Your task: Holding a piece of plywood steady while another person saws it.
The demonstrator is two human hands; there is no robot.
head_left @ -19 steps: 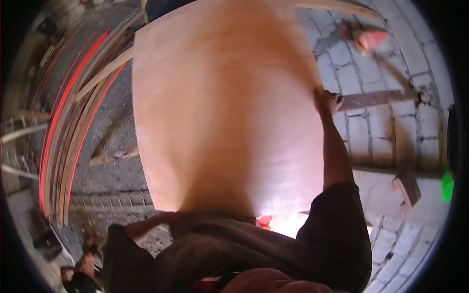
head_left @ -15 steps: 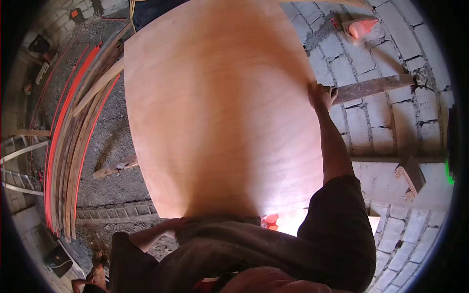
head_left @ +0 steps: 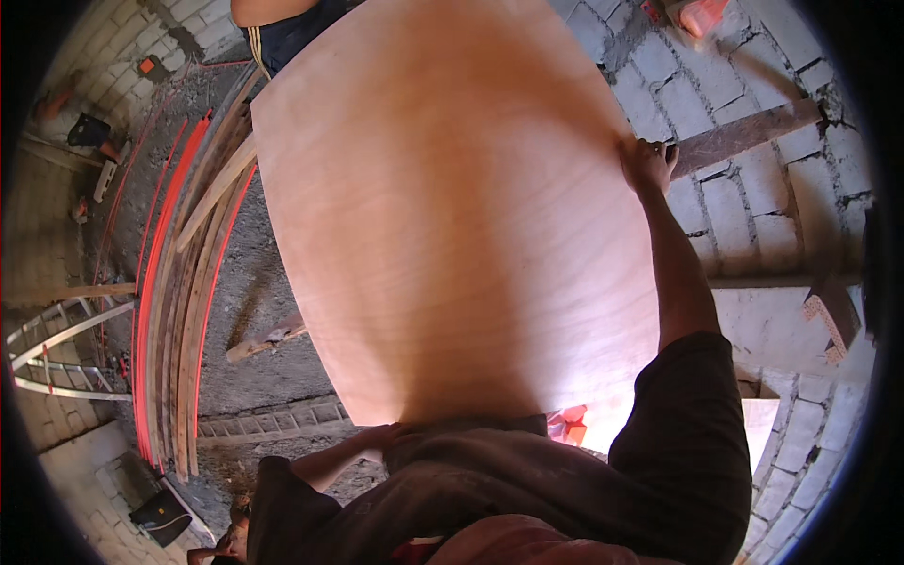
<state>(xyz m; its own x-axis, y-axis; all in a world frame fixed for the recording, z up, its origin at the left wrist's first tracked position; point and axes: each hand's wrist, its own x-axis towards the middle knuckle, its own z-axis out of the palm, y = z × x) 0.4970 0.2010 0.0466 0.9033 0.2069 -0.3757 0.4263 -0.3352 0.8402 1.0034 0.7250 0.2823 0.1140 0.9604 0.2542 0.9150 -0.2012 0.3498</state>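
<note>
A large sheet of plywood (head_left: 452, 217), pale reddish-brown, stretches away from my body, its near edge against my dark shirt. My right hand (head_left: 648, 165) is closed over its right edge, knuckles outward. At the near left corner, my left hand (head_left: 379, 439) rests against the sheet's edge. That hand's fingers are hidden. Beyond the far left edge stands another person in dark shorts with pale side stripes (head_left: 287, 38); their hands are out of view.
On the left lie long timber boards (head_left: 174, 311) with red edges, beside an aluminium ladder (head_left: 71, 348). A short wood piece (head_left: 268, 339) lies on the gravel. A block wall (head_left: 734, 207) with a plank (head_left: 744, 137) against it runs on the right. Another person (head_left: 231, 541) is at lower left.
The surroundings have shifted right and slightly down at left, and up at right, as my view turns. More of the other person at the far end shows. My right hand keeps its grip.
</note>
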